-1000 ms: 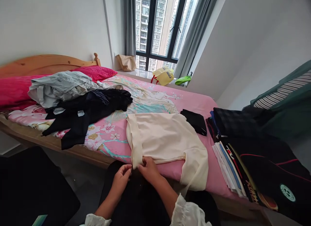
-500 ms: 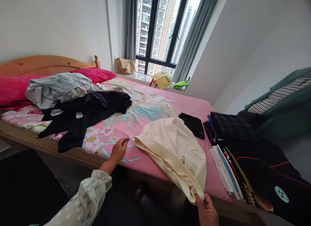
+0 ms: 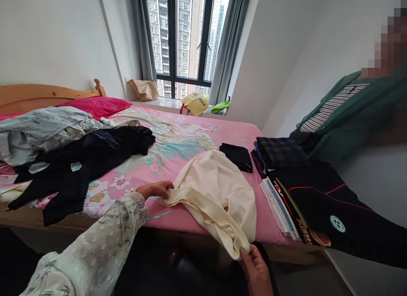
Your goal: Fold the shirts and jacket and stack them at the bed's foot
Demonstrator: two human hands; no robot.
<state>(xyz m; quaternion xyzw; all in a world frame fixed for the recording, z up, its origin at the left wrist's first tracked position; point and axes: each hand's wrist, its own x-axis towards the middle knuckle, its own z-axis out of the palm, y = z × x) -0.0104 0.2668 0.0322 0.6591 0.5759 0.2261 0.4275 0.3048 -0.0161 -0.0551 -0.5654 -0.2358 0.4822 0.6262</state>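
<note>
A cream garment [image 3: 216,177] with a wide band along its near edge lies bunched at the front of the pink bed, partly over the edge. My left hand [image 3: 157,189] is closed on the left end of that band, pinching it between thumb and fingers. At the other end, my right hand [image 3: 257,268] grips the lower right corner of the band, which hangs just past the bed's edge. The rest of the garment is folded over itself, so its full shape is hidden. Just behind it lies a folded black garment [image 3: 235,157].
Folded clothes [image 3: 280,209] are stacked at the right, with a black garment with red piping [image 3: 321,198] beside them. A person in a green top [image 3: 352,113] stands there. Grey clothes [image 3: 47,128] and black clothes [image 3: 92,168] are heaped at the left. Bags [image 3: 195,104] sit by the window.
My left hand has reached in and taken hold of the left end of the cream garment's band. My right hand keeps its grip. The view has turned right, showing more of the person.
</note>
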